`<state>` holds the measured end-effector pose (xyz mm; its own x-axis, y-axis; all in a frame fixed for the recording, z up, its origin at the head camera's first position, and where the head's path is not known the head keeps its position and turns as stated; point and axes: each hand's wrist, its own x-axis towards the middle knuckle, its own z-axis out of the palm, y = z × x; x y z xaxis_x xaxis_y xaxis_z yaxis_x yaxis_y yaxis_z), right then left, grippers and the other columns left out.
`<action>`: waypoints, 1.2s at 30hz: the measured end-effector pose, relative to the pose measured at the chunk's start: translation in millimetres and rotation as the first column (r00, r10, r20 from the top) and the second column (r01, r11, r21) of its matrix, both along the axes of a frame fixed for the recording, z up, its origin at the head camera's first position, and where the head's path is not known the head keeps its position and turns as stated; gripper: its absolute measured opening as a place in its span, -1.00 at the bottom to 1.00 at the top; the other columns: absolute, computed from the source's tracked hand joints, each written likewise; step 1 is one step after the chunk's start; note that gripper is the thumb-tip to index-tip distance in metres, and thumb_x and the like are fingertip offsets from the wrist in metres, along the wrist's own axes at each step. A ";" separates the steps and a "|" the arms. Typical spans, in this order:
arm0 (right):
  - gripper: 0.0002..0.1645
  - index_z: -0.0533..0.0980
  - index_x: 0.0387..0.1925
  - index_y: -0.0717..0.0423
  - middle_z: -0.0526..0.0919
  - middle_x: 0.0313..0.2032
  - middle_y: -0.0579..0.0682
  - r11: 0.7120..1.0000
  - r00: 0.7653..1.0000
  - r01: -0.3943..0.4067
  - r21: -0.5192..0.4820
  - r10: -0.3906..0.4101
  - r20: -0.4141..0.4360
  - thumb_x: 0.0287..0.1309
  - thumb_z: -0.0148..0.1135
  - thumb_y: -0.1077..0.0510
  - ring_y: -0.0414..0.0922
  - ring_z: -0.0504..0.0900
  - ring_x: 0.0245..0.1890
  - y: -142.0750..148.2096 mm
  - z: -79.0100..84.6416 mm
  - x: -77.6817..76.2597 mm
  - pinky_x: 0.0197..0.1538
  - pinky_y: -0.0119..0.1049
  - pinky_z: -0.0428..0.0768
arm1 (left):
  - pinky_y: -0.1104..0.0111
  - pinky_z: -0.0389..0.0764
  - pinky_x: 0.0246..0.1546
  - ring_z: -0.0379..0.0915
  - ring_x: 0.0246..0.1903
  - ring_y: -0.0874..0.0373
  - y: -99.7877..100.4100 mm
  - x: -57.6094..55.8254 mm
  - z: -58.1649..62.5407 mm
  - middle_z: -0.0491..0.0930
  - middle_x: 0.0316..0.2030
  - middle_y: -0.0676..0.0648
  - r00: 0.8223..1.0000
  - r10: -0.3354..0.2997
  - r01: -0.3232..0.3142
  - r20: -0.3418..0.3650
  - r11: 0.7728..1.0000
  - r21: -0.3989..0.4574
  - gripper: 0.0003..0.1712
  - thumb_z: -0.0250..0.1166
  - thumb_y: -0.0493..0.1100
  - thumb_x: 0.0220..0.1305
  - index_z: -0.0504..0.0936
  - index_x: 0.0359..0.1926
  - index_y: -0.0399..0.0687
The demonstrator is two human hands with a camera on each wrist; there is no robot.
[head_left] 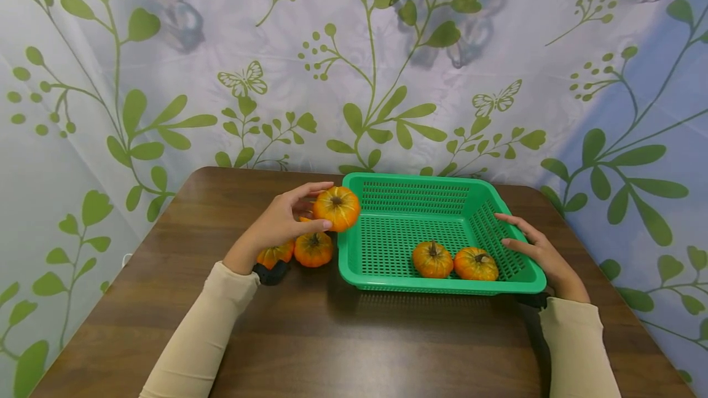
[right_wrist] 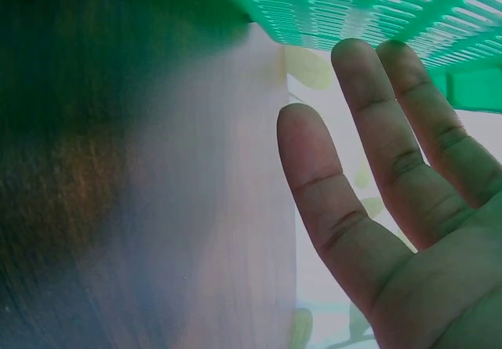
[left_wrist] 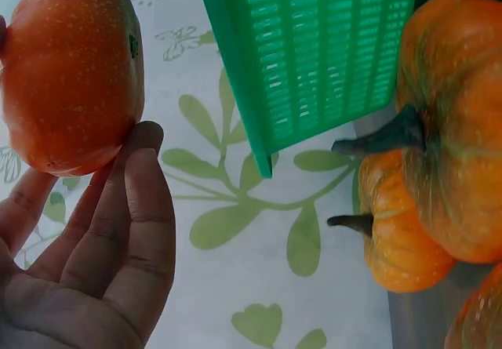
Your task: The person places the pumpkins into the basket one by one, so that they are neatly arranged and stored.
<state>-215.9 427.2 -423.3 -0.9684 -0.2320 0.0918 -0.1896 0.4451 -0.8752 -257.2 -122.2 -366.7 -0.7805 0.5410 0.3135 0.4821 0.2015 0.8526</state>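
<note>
My left hand [head_left: 279, 220] holds a small orange pumpkin [head_left: 337, 208] between thumb and fingers, raised beside the left rim of a green plastic basket [head_left: 409, 285]. In the left wrist view, the fingers support the held pumpkin [left_wrist: 74, 74] from below. Under that hand, more pumpkins [head_left: 313, 250] sit on the table, partly hidden. Inside the basket, two pumpkins, one greenish orange [head_left: 432, 260] and one striped [head_left: 475, 264], lie along the front wall. At the basket's right side, my right hand [head_left: 544, 257] holds the rim, thumb and index over it, other fingers [right_wrist: 369, 90] against the outer wall.
The brown wooden table [head_left: 354, 343] stretches in front of the basket towards me. Behind the table hangs a pale cloth [head_left: 287, 91] with green leaves and butterflies, close to the basket's back rim.
</note>
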 end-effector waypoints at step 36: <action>-0.28 0.25 0.68 -0.06 0.14 0.63 0.06 0.999 0.997 -0.001 0.044 0.004 -0.072 0.62 0.10 0.23 -0.50 0.19 0.34 1.6 -2.4 -1.2 0.10 -0.59 0.45 | 0.05 0.67 0.25 0.68 0.18 -0.07 38.5 -11.5 15.3 0.52 0.40 -0.26 0.991 -0.131 0.128 -0.032 0.987 -0.093 -0.19 0.54 -0.23 0.36 0.45 0.56 -0.13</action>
<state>-217.1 428.8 -425.7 -0.9591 -0.2397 0.1510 -0.2526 0.4826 -0.8386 -268.7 -83.7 -351.4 -0.6903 0.6642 0.2869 0.5412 0.2108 0.8141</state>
